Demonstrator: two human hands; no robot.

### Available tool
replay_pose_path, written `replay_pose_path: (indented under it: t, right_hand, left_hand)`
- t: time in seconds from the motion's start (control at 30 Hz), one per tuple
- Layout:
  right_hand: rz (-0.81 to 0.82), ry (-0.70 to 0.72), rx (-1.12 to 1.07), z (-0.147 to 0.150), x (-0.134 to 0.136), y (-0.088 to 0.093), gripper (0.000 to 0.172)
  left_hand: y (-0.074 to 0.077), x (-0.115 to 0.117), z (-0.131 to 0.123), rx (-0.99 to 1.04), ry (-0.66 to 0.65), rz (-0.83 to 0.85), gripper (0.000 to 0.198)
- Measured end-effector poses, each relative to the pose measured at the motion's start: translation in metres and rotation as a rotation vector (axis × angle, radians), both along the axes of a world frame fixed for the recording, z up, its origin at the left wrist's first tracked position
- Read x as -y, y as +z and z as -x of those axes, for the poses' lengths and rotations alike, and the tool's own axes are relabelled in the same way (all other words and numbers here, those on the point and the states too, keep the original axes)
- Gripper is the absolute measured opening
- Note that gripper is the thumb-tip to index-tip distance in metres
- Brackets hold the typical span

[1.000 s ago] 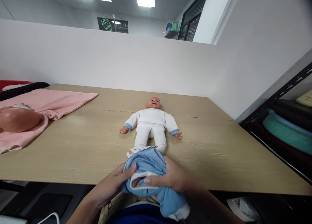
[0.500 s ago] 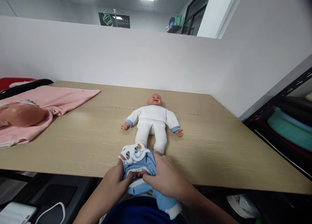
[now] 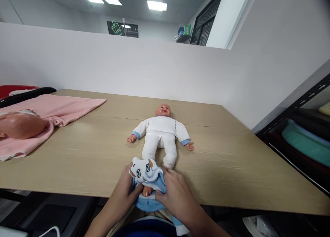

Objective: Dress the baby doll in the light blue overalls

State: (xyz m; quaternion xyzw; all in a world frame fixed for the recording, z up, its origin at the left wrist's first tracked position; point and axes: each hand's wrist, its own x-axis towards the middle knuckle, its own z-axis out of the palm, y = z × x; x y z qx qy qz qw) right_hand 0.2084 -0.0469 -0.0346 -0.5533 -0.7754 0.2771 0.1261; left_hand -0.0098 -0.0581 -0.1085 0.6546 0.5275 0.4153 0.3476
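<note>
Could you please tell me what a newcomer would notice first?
Probably the doll in white, face up on the table. At its near edge, the left hand and right hand hold a face-patterned blue garment, the doll's foot between them. Another doll's head rests on pink cloth, far left.

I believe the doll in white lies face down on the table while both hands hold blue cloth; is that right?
Not face down: the head view shows the doll face up on the table, while the left hand and right hand hold blue cloth.

No legible text, labels or numbers.
</note>
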Motion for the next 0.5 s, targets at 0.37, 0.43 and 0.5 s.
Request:
replay_pose_path:
  t: [0.37,0.43,0.5]
  right_hand:
    - [-0.08,0.034,-0.239,0.0,-0.012,-0.015,0.051]
    - [-0.074,-0.003,-0.29,0.0,-0.014,-0.018,0.051]
    - [-0.08,-0.038,-0.391,0.0,-0.015,-0.022,0.053]
  left_hand:
    - [0.01,-0.02,0.005,0.077,-0.074,-0.034,0.027]
    - [0.011,-0.019,0.006,0.094,-0.083,-0.037,0.029]
    - [0.013,-0.016,0.006,0.14,-0.11,-0.034,0.039]
